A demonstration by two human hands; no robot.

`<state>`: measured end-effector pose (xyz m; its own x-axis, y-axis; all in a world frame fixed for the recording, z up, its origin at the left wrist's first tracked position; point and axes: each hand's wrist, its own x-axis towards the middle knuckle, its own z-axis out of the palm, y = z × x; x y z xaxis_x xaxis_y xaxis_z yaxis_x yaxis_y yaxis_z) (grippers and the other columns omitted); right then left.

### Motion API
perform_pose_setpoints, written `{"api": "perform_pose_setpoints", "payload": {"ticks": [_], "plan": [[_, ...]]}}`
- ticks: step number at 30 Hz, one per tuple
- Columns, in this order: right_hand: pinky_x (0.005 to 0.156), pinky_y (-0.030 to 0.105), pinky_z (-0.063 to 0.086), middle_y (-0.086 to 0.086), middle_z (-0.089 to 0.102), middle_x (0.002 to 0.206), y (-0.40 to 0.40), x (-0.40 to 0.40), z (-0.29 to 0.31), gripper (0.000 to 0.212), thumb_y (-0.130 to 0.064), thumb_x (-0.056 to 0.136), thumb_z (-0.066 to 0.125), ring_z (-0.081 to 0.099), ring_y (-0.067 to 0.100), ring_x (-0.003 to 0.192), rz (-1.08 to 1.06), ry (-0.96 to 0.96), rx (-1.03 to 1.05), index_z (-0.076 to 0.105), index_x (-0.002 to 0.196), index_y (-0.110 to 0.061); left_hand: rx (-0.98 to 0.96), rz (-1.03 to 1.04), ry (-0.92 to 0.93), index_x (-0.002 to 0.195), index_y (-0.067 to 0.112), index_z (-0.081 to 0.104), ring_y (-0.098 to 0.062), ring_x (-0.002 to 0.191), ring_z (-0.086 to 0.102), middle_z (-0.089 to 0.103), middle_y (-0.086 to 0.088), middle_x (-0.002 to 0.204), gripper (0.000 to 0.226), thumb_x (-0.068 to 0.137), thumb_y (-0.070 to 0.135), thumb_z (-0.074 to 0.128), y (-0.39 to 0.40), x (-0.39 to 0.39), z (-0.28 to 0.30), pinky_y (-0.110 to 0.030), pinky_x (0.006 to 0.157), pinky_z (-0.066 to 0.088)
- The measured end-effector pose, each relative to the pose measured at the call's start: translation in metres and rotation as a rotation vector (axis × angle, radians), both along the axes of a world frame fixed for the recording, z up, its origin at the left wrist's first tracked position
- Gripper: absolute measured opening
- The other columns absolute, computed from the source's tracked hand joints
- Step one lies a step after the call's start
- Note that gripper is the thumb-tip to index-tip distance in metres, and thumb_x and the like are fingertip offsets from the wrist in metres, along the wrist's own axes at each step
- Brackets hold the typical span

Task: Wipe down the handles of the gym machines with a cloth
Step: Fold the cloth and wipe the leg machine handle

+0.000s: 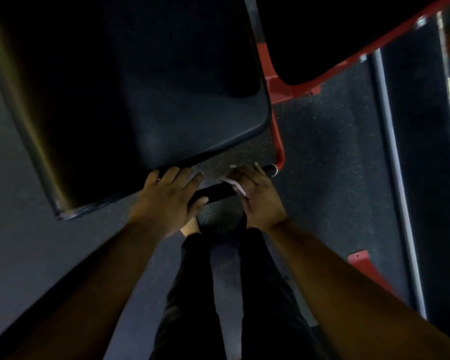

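Looking down from the head camera, both hands are on the black cylindrical foam-grip handle [218, 194], a bar running out from the red-painted steel machine frame [279, 141] just below the dark padded seat cushion [166, 105]. The left hand [166, 201] has its fingers curled over the bar's near end, thumb tucked under — a steadying grip, it seems. The right hand [255, 193] presses the small pale pink cloth [235, 185] against the handle, fingers bent over the fabric and bar together; only a bunched edge of cloth peeks out beneath the palm. How tightly those fingers close on the far side I cannot tell.

To do this stroke well, the right hand would want the cloth wrapped fully round the grip, then slid along its length toward the capped end [270, 169] with a slight twist — underside included. The left should hold firm so the bar doesn't swing, then give way so its own patch gets wiped.
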<state>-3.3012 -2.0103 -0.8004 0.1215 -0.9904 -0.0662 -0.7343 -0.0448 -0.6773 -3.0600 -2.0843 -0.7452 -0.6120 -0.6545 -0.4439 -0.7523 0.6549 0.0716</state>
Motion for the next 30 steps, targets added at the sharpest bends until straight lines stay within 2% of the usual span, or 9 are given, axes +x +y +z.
{"api": "perform_pose_setpoints", "payload": {"ticks": [4, 6, 8, 10, 13, 17, 24, 28, 30], "plan": [[0.128, 0.046, 0.016, 0.007, 0.044, 0.158, 0.026, 0.047, 0.019, 0.059, 0.001, 0.091, 0.056, 0.028, 0.022, 0.153, -0.041, -0.024, 0.033, 0.050, 0.149, -0.010, 0.018, -0.005, -0.042, 0.147, 0.018, 0.052, -0.032, 0.126, 0.050, 0.057, -0.011, 0.143, 0.069, 0.101, 0.058, 0.022, 0.000, -0.001, 0.000, -0.052, 0.096, 0.041], [0.126, 0.044, 0.023, 0.008, 0.046, 0.156, 0.034, 0.054, 0.031, 0.059, 0.004, 0.091, 0.054, 0.034, 0.020, 0.151, -0.059, -0.147, 0.050, 0.051, 0.148, -0.012, 0.020, -0.021, -0.050, 0.148, 0.018, 0.051, -0.032, 0.125, 0.050, 0.056, -0.011, 0.143, 0.068, 0.102, 0.058, 0.022, 0.001, -0.001, 0.001, -0.051, 0.096, 0.041], [0.118, 0.043, 0.040, 0.001, 0.056, 0.147, 0.032, 0.041, 0.045, 0.057, 0.011, 0.092, 0.053, 0.048, 0.016, 0.141, -0.242, -0.302, 0.079, 0.055, 0.142, -0.018, 0.023, -0.032, -0.059, 0.150, 0.018, 0.048, -0.032, 0.126, 0.048, 0.055, -0.011, 0.144, 0.067, 0.103, 0.058, 0.021, 0.000, -0.001, 0.001, -0.051, 0.095, 0.041], [0.115, 0.035, 0.043, -0.010, 0.062, 0.139, 0.020, 0.014, 0.053, 0.047, 0.009, 0.099, 0.044, 0.053, 0.006, 0.135, -0.560, -0.448, 0.141, 0.062, 0.132, -0.020, 0.014, -0.032, -0.063, 0.152, 0.018, 0.046, -0.032, 0.127, 0.047, 0.052, -0.011, 0.145, 0.067, 0.104, 0.058, 0.021, 0.001, -0.001, 0.001, -0.052, 0.096, 0.040], [0.115, 0.029, 0.041, -0.018, 0.061, 0.137, -0.003, -0.034, 0.041, 0.036, -0.015, 0.108, 0.041, 0.051, -0.004, 0.131, -0.862, -0.376, 0.312, 0.066, 0.127, -0.034, -0.002, -0.024, -0.056, 0.154, 0.018, 0.043, -0.032, 0.130, 0.044, 0.046, -0.010, 0.151, 0.066, 0.104, 0.057, 0.025, 0.003, -0.002, 0.003, -0.054, 0.095, 0.039], [0.085, 0.028, 0.057, -0.006, 0.066, 0.129, -0.009, -0.042, 0.002, 0.033, -0.030, 0.109, 0.041, 0.066, 0.005, 0.098, -0.731, -0.304, 0.632, 0.063, 0.131, -0.041, 0.008, -0.041, -0.039, 0.158, 0.019, 0.037, -0.032, 0.141, 0.041, 0.039, -0.010, 0.160, 0.064, 0.106, 0.055, 0.026, 0.003, -0.001, 0.004, -0.057, 0.102, 0.037], [0.119, 0.041, 0.039, -0.009, 0.058, 0.145, 0.014, 0.020, 0.007, 0.035, -0.017, 0.108, 0.043, 0.045, 0.007, 0.142, -0.691, -0.299, 0.364, 0.062, 0.133, -0.033, 0.009, -0.018, -0.118, 0.162, 0.023, 0.025, -0.027, 0.156, 0.017, 0.021, -0.007, 0.169, 0.073, 0.103, 0.063, 0.009, 0.002, -0.003, 0.005, -0.064, 0.118, 0.018], [0.120, 0.046, 0.037, -0.006, 0.050, 0.154, 0.027, 0.050, 0.036, 0.039, -0.019, 0.106, 0.044, 0.034, 0.009, 0.149, -0.396, -0.306, 0.239, 0.056, 0.142, -0.028, 0.011, 0.040, -0.118, 0.164, 0.025, 0.016, -0.024, 0.159, 0.002, 0.007, -0.003, 0.173, 0.080, 0.098, 0.070, 0.002, 0.000, -0.004, 0.002, -0.071, 0.119, 0.005], [0.111, 0.042, 0.048, -0.012, 0.050, 0.153, 0.027, 0.044, 0.047, 0.042, -0.018, 0.106, 0.042, 0.045, 0.008, 0.142, -0.370, -0.337, 0.243, 0.053, 0.146, -0.028, 0.016, 0.047, -0.104, 0.164, 0.025, 0.015, -0.023, 0.159, 0.000, 0.005, -0.002, 0.173, 0.082, 0.097, 0.071, 0.000, 0.000, -0.004, 0.001, -0.071, 0.119, 0.004]]}}
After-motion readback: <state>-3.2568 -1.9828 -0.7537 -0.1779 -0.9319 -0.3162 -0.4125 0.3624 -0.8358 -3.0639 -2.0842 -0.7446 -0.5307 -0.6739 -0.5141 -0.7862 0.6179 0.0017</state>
